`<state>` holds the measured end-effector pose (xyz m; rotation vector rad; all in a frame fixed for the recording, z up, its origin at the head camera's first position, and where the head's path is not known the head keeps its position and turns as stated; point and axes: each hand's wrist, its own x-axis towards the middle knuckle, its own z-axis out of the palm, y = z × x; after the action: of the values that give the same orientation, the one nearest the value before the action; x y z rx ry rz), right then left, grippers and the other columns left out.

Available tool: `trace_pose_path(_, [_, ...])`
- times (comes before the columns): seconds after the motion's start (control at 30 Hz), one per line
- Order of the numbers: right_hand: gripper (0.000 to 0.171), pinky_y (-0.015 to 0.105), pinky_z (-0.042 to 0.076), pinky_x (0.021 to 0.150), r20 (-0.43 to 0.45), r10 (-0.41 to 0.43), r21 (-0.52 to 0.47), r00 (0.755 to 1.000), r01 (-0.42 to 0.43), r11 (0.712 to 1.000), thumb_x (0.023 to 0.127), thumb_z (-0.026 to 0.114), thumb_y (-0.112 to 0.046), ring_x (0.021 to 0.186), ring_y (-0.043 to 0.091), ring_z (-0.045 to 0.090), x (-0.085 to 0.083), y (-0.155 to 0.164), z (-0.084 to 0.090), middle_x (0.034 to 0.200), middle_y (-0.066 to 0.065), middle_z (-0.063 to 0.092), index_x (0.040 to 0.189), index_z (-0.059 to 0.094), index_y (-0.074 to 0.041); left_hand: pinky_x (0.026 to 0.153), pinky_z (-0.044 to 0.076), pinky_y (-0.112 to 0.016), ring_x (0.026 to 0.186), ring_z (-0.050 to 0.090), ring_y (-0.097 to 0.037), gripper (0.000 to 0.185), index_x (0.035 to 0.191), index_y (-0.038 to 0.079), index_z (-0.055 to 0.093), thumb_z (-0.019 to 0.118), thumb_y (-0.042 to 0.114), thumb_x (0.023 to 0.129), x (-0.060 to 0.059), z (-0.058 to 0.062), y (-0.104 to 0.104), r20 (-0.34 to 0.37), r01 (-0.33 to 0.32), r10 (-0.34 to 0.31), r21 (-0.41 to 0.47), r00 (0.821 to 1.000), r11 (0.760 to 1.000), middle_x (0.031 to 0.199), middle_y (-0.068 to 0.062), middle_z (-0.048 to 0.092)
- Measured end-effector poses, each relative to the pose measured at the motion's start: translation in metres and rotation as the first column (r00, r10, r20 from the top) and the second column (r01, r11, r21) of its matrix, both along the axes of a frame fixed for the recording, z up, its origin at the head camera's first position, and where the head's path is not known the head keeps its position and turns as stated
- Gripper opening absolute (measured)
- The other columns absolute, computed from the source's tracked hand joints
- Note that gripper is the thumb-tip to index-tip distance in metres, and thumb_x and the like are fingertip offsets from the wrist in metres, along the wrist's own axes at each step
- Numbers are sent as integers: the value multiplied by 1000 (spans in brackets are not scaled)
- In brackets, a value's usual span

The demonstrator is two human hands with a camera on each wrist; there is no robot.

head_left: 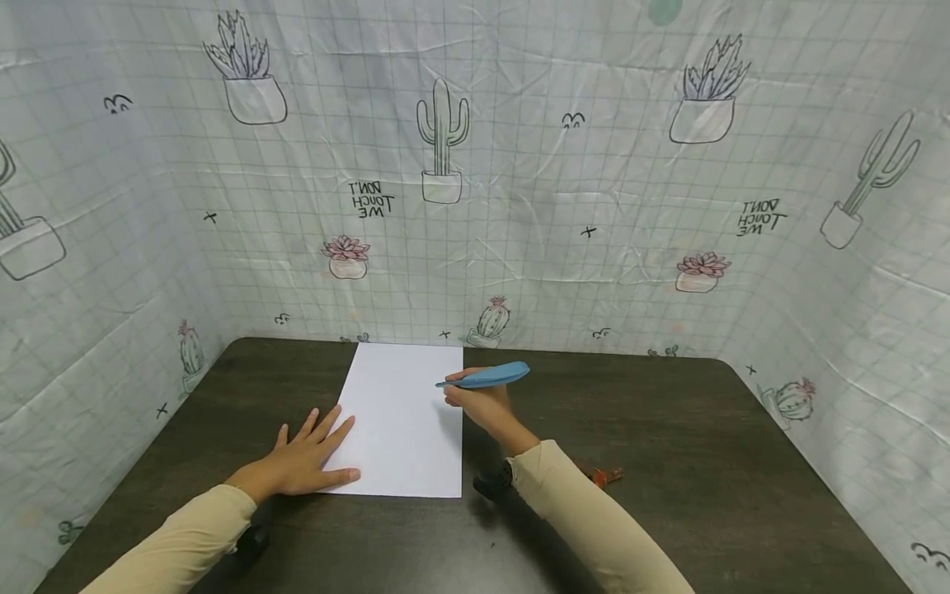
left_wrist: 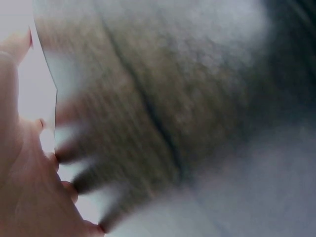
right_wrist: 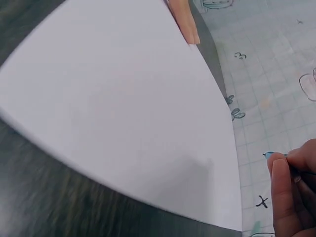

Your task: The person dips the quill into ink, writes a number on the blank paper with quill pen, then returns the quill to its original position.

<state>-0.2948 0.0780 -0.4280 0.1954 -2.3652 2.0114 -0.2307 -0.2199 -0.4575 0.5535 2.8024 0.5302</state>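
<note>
A plain white sheet of paper [head_left: 404,429] lies on the dark table. My left hand [head_left: 306,459] rests flat on its lower left edge, fingers spread, thumb on the sheet. In the left wrist view the left hand [left_wrist: 34,182] lies along the paper's edge. Over the sheet's right side, my right hand [head_left: 482,407] holds a blue feather-shaped pen [head_left: 496,376] between thumb and fingers, its tip toward the left. The right wrist view shows the dark point of the pen [right_wrist: 269,155] just past the fingertips, while the sheet [right_wrist: 123,108] bears no marks.
The dark wooden table [head_left: 668,445] ends at a hanging cloth [head_left: 519,190] printed with cacti, which surrounds it at the back and sides. A small orange-red object [head_left: 609,476] lies on the table, partly hidden by the right sleeve [head_left: 586,520].
</note>
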Motion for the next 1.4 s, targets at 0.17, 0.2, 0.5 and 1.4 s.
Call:
trace_pose_path(0.17, [20, 33, 58, 67, 61, -56, -43, 997, 59, 997, 80, 72, 3, 75, 23, 72, -9, -14, -2, 92, 20, 72, 98, 71, 9, 98, -5, -77, 142, -2, -50, 91, 154, 13, 22, 56, 64, 86, 0, 1, -2, 3, -1, 1, 9, 1000, 1000, 160, -18, 5])
trace_pose_path(0.2, [19, 32, 58, 67, 68, -66, -43, 996, 69, 997, 79, 72, 3, 75, 23, 72, -10, -16, -3, 91, 19, 72, 97, 71, 9, 98, -6, -78, 142, -2, -50, 91, 154, 12, 22, 56, 64, 86, -1, 0, -2, 0, 2, -2, 14, 1000, 1000, 160, -19, 5])
trace_pose_path(0.5, [13, 28, 58, 62, 40, -118, -18, 992, 119, 993, 77, 70, 2, 66, 18, 72, -12, -30, -8, 81, 14, 72, 89, 73, 6, 98, -7, -77, 142, -1, -51, 92, 153, 12, 23, 54, 65, 86, -1, -2, -1, -2, 11, -11, 19, 1000, 1000, 160, -19, 6])
trace_pose_path(1.4, [7, 28, 57, 59, 198, -310, 7, 930, 314, 949, 77, 72, -3, 59, 14, 69, -23, -56, -26, 73, 7, 72, 84, 73, -2, 99, -4, -77, 142, -1, -50, 90, 154, 12, 22, 55, 63, 87, 1, 5, 3, 12, -1, 2, -16, 1000, 1000, 160, -18, 5])
